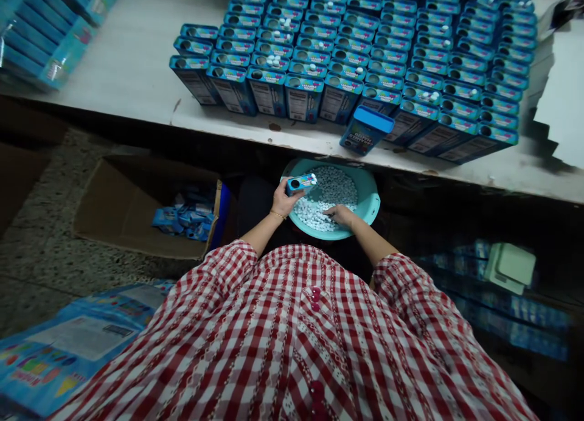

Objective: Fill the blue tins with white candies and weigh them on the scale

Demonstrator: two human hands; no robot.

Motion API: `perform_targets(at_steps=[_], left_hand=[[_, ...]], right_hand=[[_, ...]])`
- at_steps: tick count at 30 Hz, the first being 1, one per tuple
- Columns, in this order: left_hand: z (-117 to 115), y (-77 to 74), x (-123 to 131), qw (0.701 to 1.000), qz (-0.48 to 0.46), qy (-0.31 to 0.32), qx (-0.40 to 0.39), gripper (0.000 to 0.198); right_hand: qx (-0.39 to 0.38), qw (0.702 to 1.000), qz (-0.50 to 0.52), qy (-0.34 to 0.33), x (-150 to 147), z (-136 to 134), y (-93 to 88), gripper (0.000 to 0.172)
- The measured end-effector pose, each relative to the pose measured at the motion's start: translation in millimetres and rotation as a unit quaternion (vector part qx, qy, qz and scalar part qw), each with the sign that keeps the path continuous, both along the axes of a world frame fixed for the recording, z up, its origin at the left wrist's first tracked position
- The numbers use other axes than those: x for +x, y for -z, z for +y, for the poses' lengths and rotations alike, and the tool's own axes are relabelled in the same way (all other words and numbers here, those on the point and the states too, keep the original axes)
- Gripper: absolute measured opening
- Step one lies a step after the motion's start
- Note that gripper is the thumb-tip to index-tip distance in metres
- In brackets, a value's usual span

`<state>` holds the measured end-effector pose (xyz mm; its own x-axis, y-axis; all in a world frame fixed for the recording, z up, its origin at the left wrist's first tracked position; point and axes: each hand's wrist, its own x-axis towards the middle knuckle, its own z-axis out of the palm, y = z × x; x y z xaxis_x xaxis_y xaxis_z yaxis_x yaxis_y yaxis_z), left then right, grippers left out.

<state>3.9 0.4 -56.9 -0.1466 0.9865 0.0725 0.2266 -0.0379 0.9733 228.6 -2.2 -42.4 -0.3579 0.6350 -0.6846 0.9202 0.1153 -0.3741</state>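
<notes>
My left hand [283, 199] is closed around a small blue box [301, 183] with a round hole in its top, held over the left rim of a teal bowl [370, 203]. The bowl is full of small white tablets [331, 190]. My right hand [340, 215] rests in the tablets at the bowl's near side, fingers curled down among them; what they hold is hidden. Just beyond the bowl, one blue box [365, 131] leans at the table's near edge.
Several rows of upright blue boxes [356, 50] cover the white table [132, 62]. A cardboard carton [137, 205] with blue packets sits on the floor at left. Printed blue sheets [68, 348] lie near left. A pale green object [510, 267] is at lower right.
</notes>
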Motion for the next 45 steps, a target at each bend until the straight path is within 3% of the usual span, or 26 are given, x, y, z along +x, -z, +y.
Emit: perform_targets(at_steps=[4,8,12,17,20,23,29,35,40,45], left_hand=[[1,-3.0,-6,1.0,-0.003,-0.01,-0.002,0.05],[1,-5.2,-7,1.0,0.015,-0.005,0.006,0.047],[-1,-7.2,0,0.998,0.058,0.027,0.021,0.041],[-3,-9.5,8,0.992,0.097,0.069,0.042,0.036],[-3,-10.4,9,0.989,0.112,0.079,0.05,0.035],[-3,-10.5,9,0.988,0.116,0.086,0.053,0.034],[-3,-10.6,10,0.991,0.1,0.075,0.05,0.033],[-8,-14.7,4,0.995,0.057,0.065,0.054,0.034],[-10,-21.1,-3,0.995,0.04,0.065,0.066,0.034],[-9,-14.3,-3,0.999,-0.006,0.031,0.019,0.045]], right_hand=[[-0.008,0.997,0.058,0.057,14,0,-22.5,0.038],[-0.016,0.972,0.178,0.151,31,2,-63.8,0.036],[-0.001,0.965,0.192,0.178,30,10,-106.0,0.037],[0.132,0.991,0.028,0.014,-1,21,-154.6,0.034],[0.182,0.974,-0.11,-0.071,-25,23,-179.1,0.037],[0.192,0.959,-0.172,-0.118,-45,22,-194.1,0.035],[0.211,0.958,-0.164,-0.105,-61,21,-204.5,0.028],[0.233,0.957,-0.152,-0.082,-21,14,-210.0,0.034],[0.257,0.962,-0.092,0.005,17,-3,-186.7,0.037],[0.283,0.953,-0.1,0.052,13,-18,-163.6,0.038]])
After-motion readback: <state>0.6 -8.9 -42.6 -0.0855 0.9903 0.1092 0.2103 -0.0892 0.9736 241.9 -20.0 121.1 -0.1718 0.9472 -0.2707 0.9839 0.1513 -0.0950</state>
